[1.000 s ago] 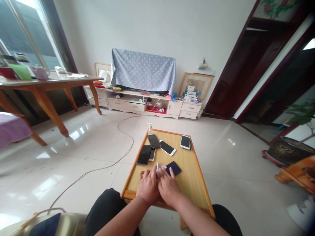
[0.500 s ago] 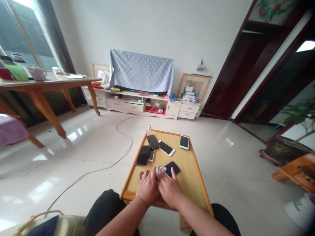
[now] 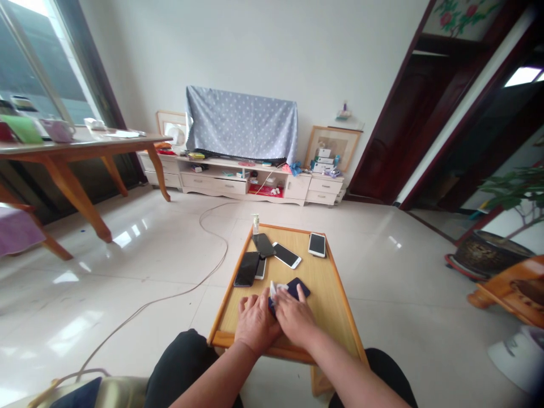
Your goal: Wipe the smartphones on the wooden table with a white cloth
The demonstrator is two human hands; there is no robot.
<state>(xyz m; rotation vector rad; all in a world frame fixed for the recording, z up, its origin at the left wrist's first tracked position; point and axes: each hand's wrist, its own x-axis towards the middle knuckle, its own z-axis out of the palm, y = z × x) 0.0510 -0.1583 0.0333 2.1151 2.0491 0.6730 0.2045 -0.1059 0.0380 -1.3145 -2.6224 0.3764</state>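
My two hands rest side by side on the near part of a small wooden tray table (image 3: 331,309). My left hand (image 3: 254,322) lies palm down with fingers stretched flat. My right hand (image 3: 294,318) lies on a dark blue phone (image 3: 301,285), its fingers extended over it, with a small white cloth or wipe (image 3: 275,289) showing at the fingertips between the hands. Whether the right fingers pinch the wipe I cannot make out.
Farther on the tray lie two black phones (image 3: 247,268) (image 3: 264,245), white phones (image 3: 287,255) (image 3: 317,244) and a small pump bottle (image 3: 255,223). A cable (image 3: 212,238) runs over the tiled floor. A wooden table (image 3: 80,187) stands left, a TV cabinet (image 3: 242,178) behind, a potted plant (image 3: 493,249) right.
My right hand has slid slightly forward over the dark blue phone. The camera view has tilted up a little. The left hand stays in place.
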